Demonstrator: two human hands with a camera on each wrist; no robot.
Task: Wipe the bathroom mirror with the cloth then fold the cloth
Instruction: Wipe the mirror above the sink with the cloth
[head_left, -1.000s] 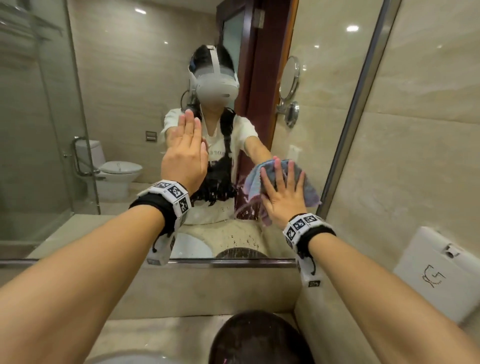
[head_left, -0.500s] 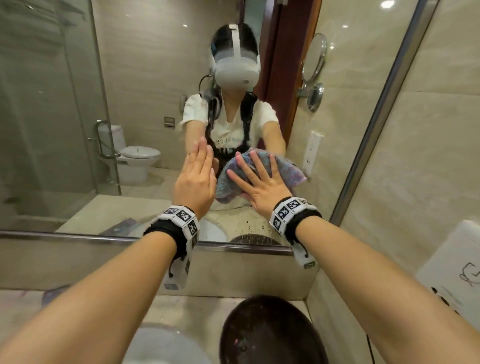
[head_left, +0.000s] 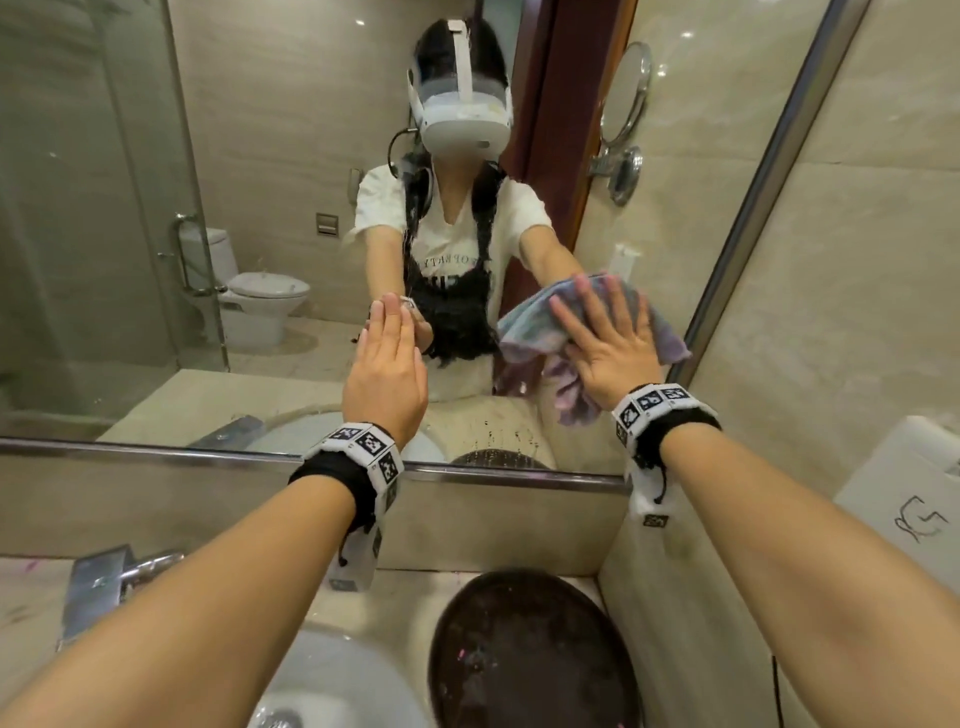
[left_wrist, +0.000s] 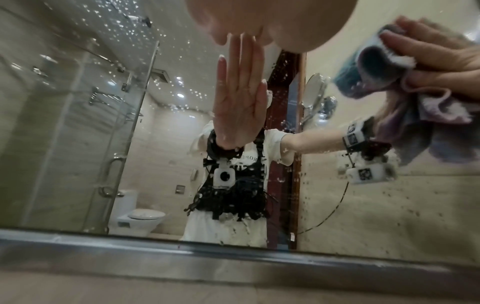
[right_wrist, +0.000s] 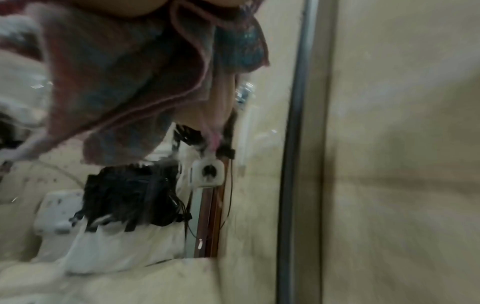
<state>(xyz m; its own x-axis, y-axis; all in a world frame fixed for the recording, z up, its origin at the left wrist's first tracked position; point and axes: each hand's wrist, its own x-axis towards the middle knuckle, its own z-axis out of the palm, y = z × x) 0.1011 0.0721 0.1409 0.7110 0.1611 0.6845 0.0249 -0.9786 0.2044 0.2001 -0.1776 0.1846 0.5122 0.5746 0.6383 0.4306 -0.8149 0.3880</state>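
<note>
Head view: my left hand (head_left: 385, 371) rests flat with straight fingers on the mirror (head_left: 260, 156), and to its right my right hand (head_left: 613, 348), fingers spread, presses the cloth (head_left: 524, 338) against the glass near the mirror's right frame (head_left: 748, 218).

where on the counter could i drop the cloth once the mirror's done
Bare stone shows behind the sink, below the mirror, between the faucet and the dark round tray; the left forearm hangs over part of it. The right corner is crowded: the tray fills it to the wall. The right hand presses the cloth.
</note>
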